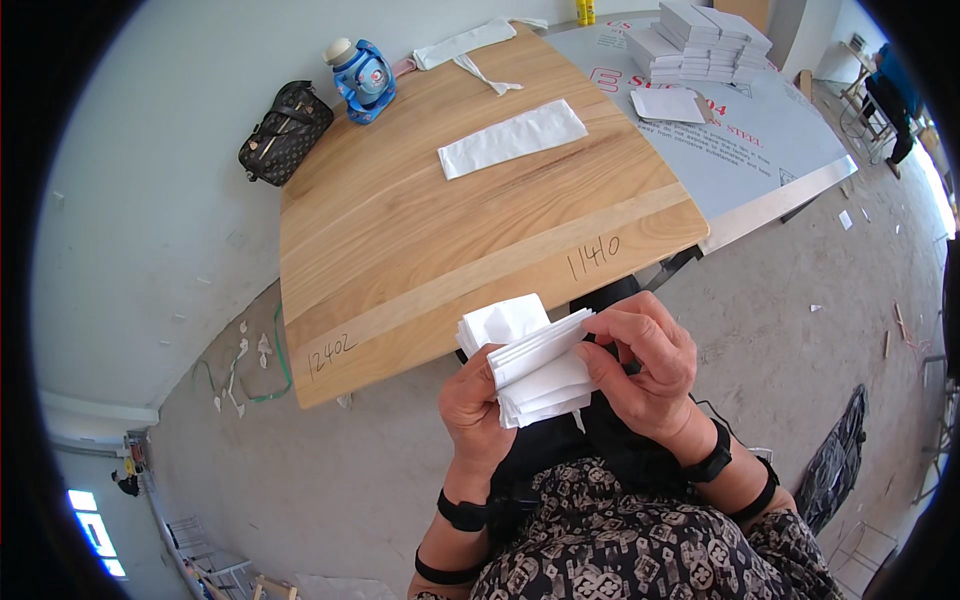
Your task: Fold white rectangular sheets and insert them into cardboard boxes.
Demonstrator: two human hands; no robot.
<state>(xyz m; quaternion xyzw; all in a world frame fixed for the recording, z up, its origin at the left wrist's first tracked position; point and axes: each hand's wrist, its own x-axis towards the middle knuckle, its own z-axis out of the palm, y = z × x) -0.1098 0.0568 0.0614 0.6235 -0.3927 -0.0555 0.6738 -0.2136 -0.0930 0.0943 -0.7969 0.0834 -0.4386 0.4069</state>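
A bundle of thin white folded sheets [540, 370], paper by the look of them, is held over my lap just off the near edge of the table. My left hand [474, 408] grips the bundle's left end, thumb on top. At its right end are the bent fingers of my right hand [648, 368], with thumb and index finger at the upper corner and edge. The lower sheets fan apart. Just beyond the bundle, another white stack [503, 318] shows at the table edge; what supports it is partly hidden.
On the wooden table [400, 250] lie a flat white strip [512, 138] and white cloth-like pieces [465, 44]. A dark patterned bag [287, 132] and a blue bottle [363, 82] stand by the wall. Stacked white boxes [700, 45] occupy the grey side table [740, 150].
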